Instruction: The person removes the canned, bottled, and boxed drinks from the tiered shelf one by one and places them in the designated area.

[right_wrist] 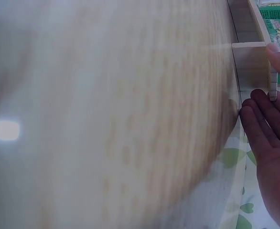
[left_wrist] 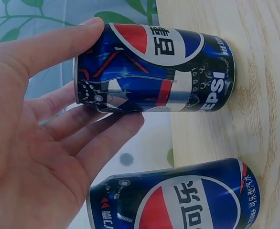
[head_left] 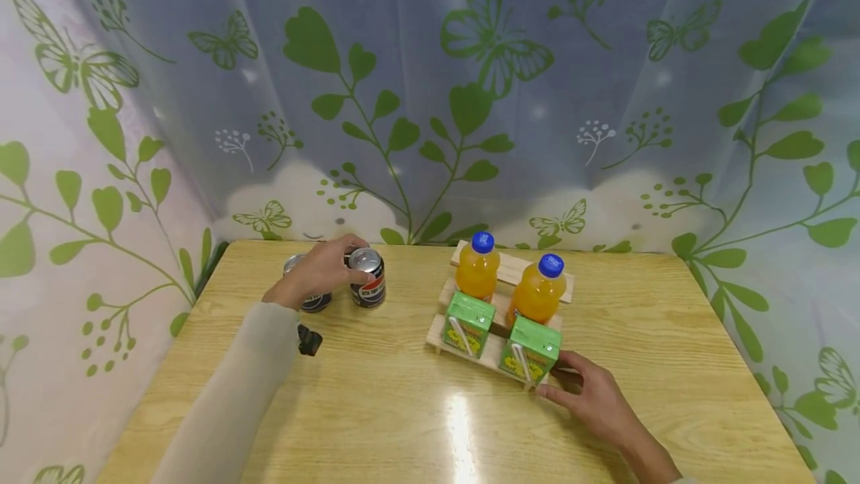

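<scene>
A: Reaching across the far left of the table [head_left: 376, 409]: left hand [head_left: 316, 271] curled around 1 of 2 Pepsi cans, the right-hand can [head_left: 366, 278], thumb on one side and fingers on the other, seen close in the wrist view as a loose wrap on the can [left_wrist: 154, 71].

B: And the second can [head_left: 310, 297]?

A: Standing just beside the first, partly hidden under the palm, touching nothing visible but the table. Both upright, long axis vertical.

B: Right hand?

A: Resting near the front right corner of a small wooden rack [head_left: 500, 353], right hand [head_left: 594, 398] flat, fingers fairly straight, fingertips against the rack's edge by the nearer green juice carton [head_left: 531, 349]. Not wrapped around anything.

B: Rack contents?

A: 2 green cartons in front, 2 orange juice bottles [head_left: 537, 290] with blue caps behind.

B: Direction from grip to rack?

A: Rack well apart to the right of the held can, slightly nearer the person; left hand far closer to the cans, right hand to the rack.
</scene>
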A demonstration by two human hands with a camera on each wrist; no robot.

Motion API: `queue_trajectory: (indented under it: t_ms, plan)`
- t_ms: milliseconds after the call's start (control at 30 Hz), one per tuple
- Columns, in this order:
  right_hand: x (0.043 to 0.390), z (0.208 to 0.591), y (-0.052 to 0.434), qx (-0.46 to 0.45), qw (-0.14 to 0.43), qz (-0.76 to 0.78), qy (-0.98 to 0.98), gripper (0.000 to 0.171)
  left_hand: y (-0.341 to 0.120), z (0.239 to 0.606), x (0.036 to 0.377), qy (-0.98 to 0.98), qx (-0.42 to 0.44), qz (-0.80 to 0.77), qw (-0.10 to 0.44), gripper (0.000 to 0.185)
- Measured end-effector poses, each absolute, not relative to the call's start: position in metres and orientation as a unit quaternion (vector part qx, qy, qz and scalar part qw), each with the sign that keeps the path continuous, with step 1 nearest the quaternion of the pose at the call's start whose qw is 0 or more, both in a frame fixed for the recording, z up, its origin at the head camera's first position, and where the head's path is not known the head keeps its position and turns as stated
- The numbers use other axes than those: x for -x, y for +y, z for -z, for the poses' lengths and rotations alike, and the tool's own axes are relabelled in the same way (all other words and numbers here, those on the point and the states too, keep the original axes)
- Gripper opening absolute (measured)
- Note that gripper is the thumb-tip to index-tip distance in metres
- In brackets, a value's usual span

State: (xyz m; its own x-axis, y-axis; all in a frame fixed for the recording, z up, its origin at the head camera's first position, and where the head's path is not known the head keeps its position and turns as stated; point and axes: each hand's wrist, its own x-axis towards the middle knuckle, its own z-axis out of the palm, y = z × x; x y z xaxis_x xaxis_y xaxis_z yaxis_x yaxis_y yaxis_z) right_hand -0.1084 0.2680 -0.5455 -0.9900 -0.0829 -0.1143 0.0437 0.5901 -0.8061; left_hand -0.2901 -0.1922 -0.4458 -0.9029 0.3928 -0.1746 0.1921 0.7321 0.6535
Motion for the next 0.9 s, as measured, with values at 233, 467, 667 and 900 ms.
queue_trajectory:
  t_ms: [233, 467, 667, 900]
  plan:
    - [0.108, 0.546, 0.268, 0.012, 0.071, 0.455, 0.888, 0.064, -0.193, 0.445, 0.288, 0.915, -0.165, -0.332, 0.162, 0.065]
    - [0.109, 0.547, 0.269, 0.016, 0.067, 0.457, 0.887, 0.064, -0.193, 0.441, 0.287, 0.916, -0.18, -0.317, 0.168, 0.07]
    - [0.109, 0.547, 0.269, 0.02, 0.068, 0.46, 0.885, 0.064, -0.194, 0.439, 0.287, 0.915, -0.189, -0.315, 0.165, 0.076]
    - [0.108, 0.547, 0.269, 0.019, 0.07, 0.465, 0.882, 0.064, -0.19, 0.43, 0.29, 0.914, -0.209, -0.315, 0.148, 0.076]
